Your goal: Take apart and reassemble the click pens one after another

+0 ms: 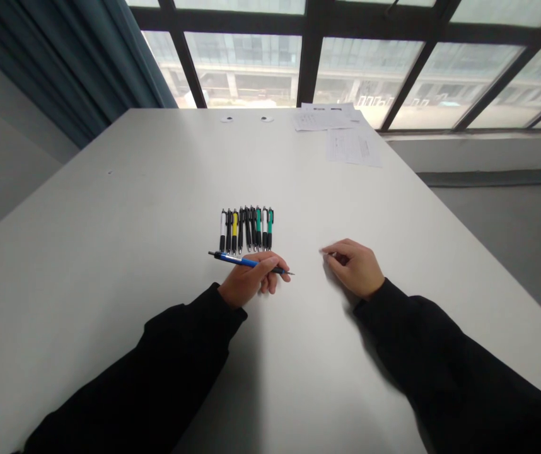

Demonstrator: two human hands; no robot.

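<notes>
My left hand (258, 275) is closed around a blue pen (236, 259), whose black clicker end points left and whose thin tip points right. Just beyond it, several pens (246, 230) lie side by side in a row, close together. Among them are a yellow pen (234, 231), white ones, black ones and green ones, all with dark grips toward me. To the right, my right hand (353, 265) rests on the white table with thumb and fingers pinched together. Something small may sit at its fingertips, too small to make out.
The white table (166, 183) reaches to the window. Printed paper sheets (353, 146) lie at its far right corner. Two cable holes (267, 119) sit near the far edge. A blue curtain (110, 57) hangs at the left.
</notes>
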